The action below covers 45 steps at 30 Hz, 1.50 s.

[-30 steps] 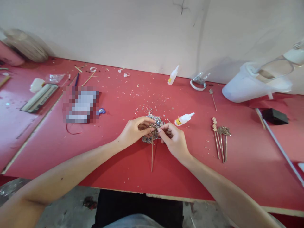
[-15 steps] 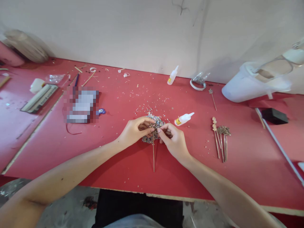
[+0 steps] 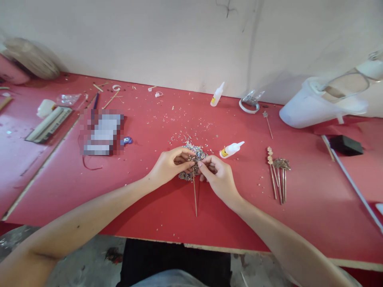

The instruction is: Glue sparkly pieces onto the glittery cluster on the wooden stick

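My left hand and my right hand meet over a pile of small glittering stones on the red table. Between their pinched fingertips is the ornamented head of a thin golden-brown decorative stick, whose shaft points down toward the table's front edge. The fingers partly cover the head, so its details are hidden. Just right of the pile lies a small white glue bottle with a yellow label.
Several decorated sticks lie to the right. Farther back are a second glue bottle, a tape roll and a white bucket. On the left are a blurred-out flat object, a blue clip-like item and a long knife package.
The lower end of the stick has swung slightly to the right. Both hands stay almost in place over the pile.
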Tool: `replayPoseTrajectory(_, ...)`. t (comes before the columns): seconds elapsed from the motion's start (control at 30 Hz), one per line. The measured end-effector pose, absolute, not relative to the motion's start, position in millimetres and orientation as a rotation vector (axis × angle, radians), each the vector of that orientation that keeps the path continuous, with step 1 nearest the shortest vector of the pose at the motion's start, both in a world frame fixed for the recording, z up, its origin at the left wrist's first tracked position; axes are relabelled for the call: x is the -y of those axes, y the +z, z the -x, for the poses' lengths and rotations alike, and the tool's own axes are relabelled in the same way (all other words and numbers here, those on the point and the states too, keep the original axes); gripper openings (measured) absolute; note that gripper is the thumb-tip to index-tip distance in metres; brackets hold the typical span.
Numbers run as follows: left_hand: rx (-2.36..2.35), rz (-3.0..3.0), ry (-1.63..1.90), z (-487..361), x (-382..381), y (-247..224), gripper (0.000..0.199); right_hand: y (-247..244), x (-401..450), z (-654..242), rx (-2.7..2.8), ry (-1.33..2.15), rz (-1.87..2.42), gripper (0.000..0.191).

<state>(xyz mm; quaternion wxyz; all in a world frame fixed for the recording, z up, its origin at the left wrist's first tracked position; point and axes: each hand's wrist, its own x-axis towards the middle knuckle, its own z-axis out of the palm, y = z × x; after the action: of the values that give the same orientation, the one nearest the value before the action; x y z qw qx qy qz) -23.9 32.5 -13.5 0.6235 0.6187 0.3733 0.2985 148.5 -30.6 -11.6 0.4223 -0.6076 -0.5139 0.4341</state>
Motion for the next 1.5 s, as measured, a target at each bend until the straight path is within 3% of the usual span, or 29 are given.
replayPoseTrajectory(1.5,-0.919,-1.529,0.767,17.7,-25.1,-7.7,0.016,-9.0,31.3,-146.8,1.315,1.075,1.513,0.019)
